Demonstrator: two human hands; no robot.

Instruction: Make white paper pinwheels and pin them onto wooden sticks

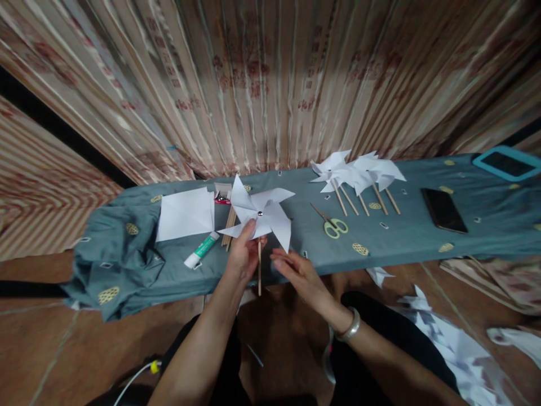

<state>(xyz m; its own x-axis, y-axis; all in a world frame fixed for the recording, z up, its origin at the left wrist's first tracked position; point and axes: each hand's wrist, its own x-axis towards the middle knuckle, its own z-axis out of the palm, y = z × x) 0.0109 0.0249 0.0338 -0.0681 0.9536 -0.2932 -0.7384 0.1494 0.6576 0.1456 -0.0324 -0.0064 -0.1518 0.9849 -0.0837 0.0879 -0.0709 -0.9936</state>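
Pinwheel point(260, 217) pinned on stick, near desk point(406, 239) edge at 6 o'clock | left hand point(244, 254) fingers closed on it | right hand point(296, 270) open, apparently empty | finished pinwheels point(357, 172) at 2 o'clock | paper sheets point(186, 214), spare sticks point(230, 223) unused at 9 o'clock

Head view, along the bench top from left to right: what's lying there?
White paper sheet → glue tube → held pinwheel → scissors → finished pinwheels → black phone → teal-framed tablet.
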